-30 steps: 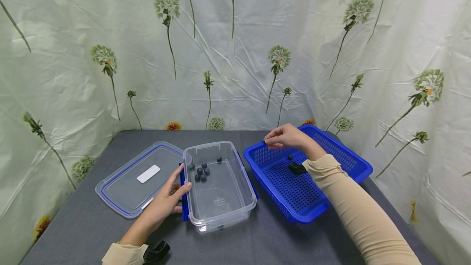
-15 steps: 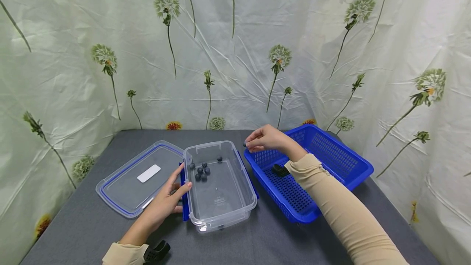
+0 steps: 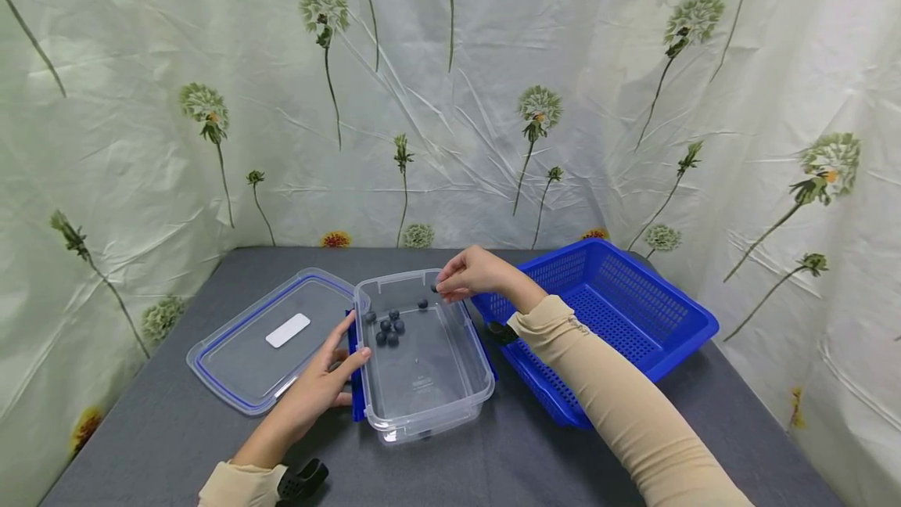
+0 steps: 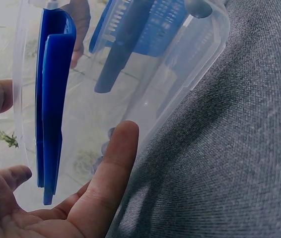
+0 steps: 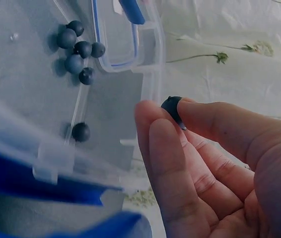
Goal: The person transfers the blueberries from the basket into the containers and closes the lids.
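Observation:
My right hand [image 3: 473, 272] pinches a blueberry [image 5: 172, 108] between thumb and fingertips, above the far right corner of a clear plastic container [image 3: 422, 405]. Several blueberries [image 3: 392, 326] lie inside it, most clustered toward the left, with a single blueberry [image 5: 81, 132] apart near the far right. On the container's left side, my left hand [image 3: 320, 382] holds the wall, thumb at the rim and other fingers spread lower around the blue latch [image 4: 53, 109].
Left of the container, its clear lid [image 3: 235, 370] with a blue seal lies flat on the grey table [image 3: 176, 452]. To the right stands a blue perforated basket [image 3: 676, 311], partly covered by my right forearm. A flower-printed curtain [image 3: 450, 100] hangs behind.
My right hand has moved left, carrying the blueberry from over the basket to over the container's far right corner. My left hand stays at the container's side.

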A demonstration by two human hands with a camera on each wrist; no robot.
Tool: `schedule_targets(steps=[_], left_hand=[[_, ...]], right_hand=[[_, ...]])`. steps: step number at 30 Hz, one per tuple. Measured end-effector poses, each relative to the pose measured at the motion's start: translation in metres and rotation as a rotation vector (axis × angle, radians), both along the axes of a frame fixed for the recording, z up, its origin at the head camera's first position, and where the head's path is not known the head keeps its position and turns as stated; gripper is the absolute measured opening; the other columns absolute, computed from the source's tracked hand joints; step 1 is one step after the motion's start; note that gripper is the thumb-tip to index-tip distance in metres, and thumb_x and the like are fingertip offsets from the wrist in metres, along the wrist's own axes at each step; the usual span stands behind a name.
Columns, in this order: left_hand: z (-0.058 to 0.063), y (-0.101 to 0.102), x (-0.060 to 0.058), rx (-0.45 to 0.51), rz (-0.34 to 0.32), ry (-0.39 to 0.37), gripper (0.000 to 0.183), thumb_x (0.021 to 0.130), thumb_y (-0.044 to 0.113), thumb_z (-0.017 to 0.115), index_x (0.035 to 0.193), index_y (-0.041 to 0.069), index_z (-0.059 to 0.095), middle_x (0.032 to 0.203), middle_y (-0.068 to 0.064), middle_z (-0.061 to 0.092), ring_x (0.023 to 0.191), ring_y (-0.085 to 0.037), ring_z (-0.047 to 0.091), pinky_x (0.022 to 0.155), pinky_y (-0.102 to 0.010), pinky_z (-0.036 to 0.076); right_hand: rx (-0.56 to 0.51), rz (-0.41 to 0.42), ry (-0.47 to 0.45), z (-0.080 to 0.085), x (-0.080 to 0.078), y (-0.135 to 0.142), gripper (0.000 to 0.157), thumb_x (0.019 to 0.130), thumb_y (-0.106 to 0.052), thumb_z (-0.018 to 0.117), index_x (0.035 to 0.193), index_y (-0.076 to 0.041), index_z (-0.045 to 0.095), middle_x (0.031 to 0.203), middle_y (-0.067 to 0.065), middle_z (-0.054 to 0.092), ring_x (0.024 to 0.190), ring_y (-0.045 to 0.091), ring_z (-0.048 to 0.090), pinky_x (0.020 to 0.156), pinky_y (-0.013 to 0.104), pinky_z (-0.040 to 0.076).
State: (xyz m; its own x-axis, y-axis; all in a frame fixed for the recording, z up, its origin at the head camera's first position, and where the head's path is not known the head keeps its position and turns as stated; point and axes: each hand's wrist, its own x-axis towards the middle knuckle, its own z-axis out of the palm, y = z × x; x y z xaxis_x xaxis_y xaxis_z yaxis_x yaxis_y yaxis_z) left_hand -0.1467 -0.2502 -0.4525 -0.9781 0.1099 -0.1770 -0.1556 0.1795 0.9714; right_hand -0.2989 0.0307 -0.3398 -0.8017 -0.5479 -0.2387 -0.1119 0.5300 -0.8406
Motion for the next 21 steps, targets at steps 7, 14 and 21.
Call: schedule_targets(steps=[7, 14, 21], left_hand=[[-0.001, 0.000, -0.001, -0.002, 0.012, -0.005, 0.076, 0.112, 0.037, 0.059, 0.172, 0.042, 0.013, 0.150, -0.033, 0.042, 0.117, -0.038, 0.069, 0.086, -0.052, 0.068], [0.000, 0.000, -0.001, -0.002, -0.009, 0.007, 0.078, 0.112, 0.036, 0.058, 0.173, 0.039, 0.009, 0.151, -0.034, 0.041, 0.121, -0.040, 0.068, 0.086, -0.054, 0.067], [0.000, 0.000, -0.001, -0.009, -0.014, 0.016, 0.079, 0.112, 0.036, 0.058, 0.173, 0.038, 0.008, 0.152, -0.035, 0.039, 0.120, -0.041, 0.068, 0.085, -0.055, 0.067]], right_hand=[[-0.011, -0.010, -0.041, -0.005, 0.003, -0.019, 0.016, 0.100, -0.006, 0.075, 0.113, 0.004, 0.078, 0.100, 0.016, 0.082, 0.081, 0.016, 0.080, 0.102, 0.051, 0.061], [0.036, -0.021, -0.021, -0.011, 0.005, -0.034, 0.012, 0.100, -0.006, 0.076, 0.108, 0.003, 0.079, 0.100, 0.016, 0.082, 0.083, 0.019, 0.081, 0.098, 0.047, 0.063], [0.112, -0.029, 0.032, -0.019, 0.004, -0.045, 0.009, 0.099, -0.006, 0.077, 0.103, 0.001, 0.080, 0.094, 0.014, 0.083, 0.077, 0.016, 0.081, 0.095, 0.046, 0.065]])
